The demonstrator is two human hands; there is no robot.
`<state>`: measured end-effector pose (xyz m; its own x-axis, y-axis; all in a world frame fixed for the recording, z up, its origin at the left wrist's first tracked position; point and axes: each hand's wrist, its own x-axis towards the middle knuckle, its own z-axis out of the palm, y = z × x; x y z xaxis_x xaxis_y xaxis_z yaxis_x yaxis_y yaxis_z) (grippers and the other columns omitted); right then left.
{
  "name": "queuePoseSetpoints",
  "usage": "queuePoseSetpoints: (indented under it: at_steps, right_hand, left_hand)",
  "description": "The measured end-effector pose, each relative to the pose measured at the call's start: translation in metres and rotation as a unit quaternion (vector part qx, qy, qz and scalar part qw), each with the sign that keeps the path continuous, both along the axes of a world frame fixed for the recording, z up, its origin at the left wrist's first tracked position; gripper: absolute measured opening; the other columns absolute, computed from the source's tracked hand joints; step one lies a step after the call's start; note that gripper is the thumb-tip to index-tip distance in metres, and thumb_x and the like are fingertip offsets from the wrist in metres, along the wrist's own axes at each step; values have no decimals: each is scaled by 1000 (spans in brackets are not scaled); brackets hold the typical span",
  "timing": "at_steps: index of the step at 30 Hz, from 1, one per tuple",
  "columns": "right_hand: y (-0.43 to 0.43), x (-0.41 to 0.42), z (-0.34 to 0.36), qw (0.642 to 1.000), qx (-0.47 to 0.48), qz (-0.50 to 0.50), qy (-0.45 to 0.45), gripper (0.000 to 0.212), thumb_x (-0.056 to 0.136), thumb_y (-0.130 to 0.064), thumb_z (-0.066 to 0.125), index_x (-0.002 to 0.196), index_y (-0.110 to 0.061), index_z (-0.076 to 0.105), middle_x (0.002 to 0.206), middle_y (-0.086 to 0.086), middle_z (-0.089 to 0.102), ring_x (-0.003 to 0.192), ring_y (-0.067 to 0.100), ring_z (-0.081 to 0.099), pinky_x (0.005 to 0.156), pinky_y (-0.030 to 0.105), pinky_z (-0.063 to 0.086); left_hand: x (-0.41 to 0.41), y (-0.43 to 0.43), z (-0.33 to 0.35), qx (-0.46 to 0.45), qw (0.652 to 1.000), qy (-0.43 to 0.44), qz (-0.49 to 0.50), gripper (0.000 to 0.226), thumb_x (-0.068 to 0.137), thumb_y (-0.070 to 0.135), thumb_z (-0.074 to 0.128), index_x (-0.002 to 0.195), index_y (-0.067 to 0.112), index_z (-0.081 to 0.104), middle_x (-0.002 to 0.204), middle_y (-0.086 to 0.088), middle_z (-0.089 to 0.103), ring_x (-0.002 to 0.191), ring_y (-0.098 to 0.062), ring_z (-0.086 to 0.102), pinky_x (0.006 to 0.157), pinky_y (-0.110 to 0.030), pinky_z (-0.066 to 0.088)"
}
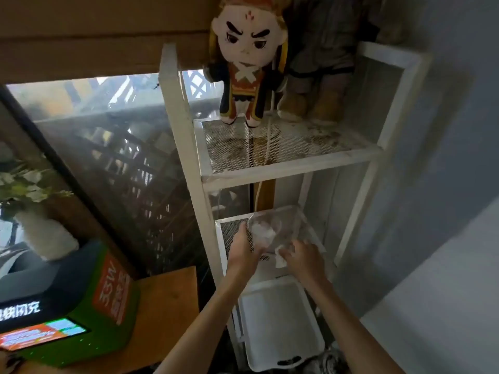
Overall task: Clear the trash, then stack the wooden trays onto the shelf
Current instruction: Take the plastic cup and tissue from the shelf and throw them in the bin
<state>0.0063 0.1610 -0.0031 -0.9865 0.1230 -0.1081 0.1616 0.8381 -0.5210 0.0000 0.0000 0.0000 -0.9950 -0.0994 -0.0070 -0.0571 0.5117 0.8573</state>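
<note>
A white metal shelf (283, 171) with mesh levels stands against the wall. On its middle level my left hand (243, 249) grips a clear plastic cup (263, 229) with crumpled white stuff inside, held tilted. My right hand (303, 259) is closed on a white crumpled napkin (280, 259) beside the cup. Below them, on a lower level, lies a white tray (280, 327) with a handle slot. No wooden tray is visible.
Two plush dolls (249, 58) stand on the top mesh level. To the left is a wooden table (167, 306) carrying a green power-bank kiosk (67, 311). A window with a flower vase (43, 233) is behind it. A grey wall (445, 157) is on the right.
</note>
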Motion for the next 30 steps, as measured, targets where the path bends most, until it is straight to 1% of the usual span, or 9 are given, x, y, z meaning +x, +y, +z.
queuePoseSetpoints:
  at_steps: [3,7,9,11,14,19,22,26,30]
  right_hand:
    - [3,1,-6,1000,7,-3,4,46,93,-51,52,123,-17,61,122,7,62,115,27,53,91,38,47]
    - [14,3,-15,1000,8,-3,4,50,93,-54,51,128,-20,59,126,6,60,119,25,50,93,36,46]
    - [18,3,-17,1000,5,-6,-1,49,93,-55,50,129,-22,59,128,5,58,121,24,49,96,38,45]
    - [22,5,-21,1000,13,-4,-9,48,93,-54,50,130,-24,58,129,3,57,123,24,47,96,38,45]
    - [26,4,-25,1000,12,-4,-11,49,92,-56,49,130,-25,57,128,2,57,124,23,45,95,38,45]
    - [10,-4,-29,1000,25,-11,-10,58,88,-62,50,129,-21,54,131,6,54,122,26,46,91,36,42]
    - [-4,-8,-33,998,53,12,-28,58,88,-58,54,131,-19,51,134,7,52,125,27,45,96,37,41]
    - [-15,-11,-35,993,100,36,-50,42,96,-35,53,136,-23,46,140,8,47,126,28,46,98,35,42]
    - [-14,-14,-36,996,54,57,-51,36,99,-23,43,135,-24,51,134,12,51,119,31,54,94,33,44]
  left_hand:
    - [-22,3,-2,4,999,-29,-19,112,72,19,86,155,17,11,157,-6,29,144,-24,29,116,-40,34]
    - [-50,8,-14,-6,997,-30,-70,133,63,27,92,155,21,-4,163,-8,4,150,-26,7,121,-49,20]
    - [-56,9,-24,12,997,-14,-80,124,64,29,91,155,25,5,162,-6,11,147,-22,15,118,-41,25]
    - [-61,10,-34,29,997,18,-71,104,67,28,89,148,35,23,151,-2,33,133,-13,33,104,-27,34]
    - [-66,12,-41,58,995,60,-50,89,69,25,87,116,68,24,122,17,44,112,-4,48,84,-15,45]
    - [-72,14,-44,118,992,49,2,93,65,27,90,131,37,25,121,3,45,103,-4,51,83,-20,48]
    - [-71,16,-42,116,992,51,-1,82,64,27,90,119,36,30,117,3,46,101,-8,52,79,-25,54]
    - [-65,14,-46,149,988,46,-1,82,67,26,89,121,37,28,115,12,45,105,-8,53,87,-42,58]
    - [-56,11,-48,175,983,46,-3,81,71,20,87,126,35,29,121,4,48,107,-11,56,73,-32,62]
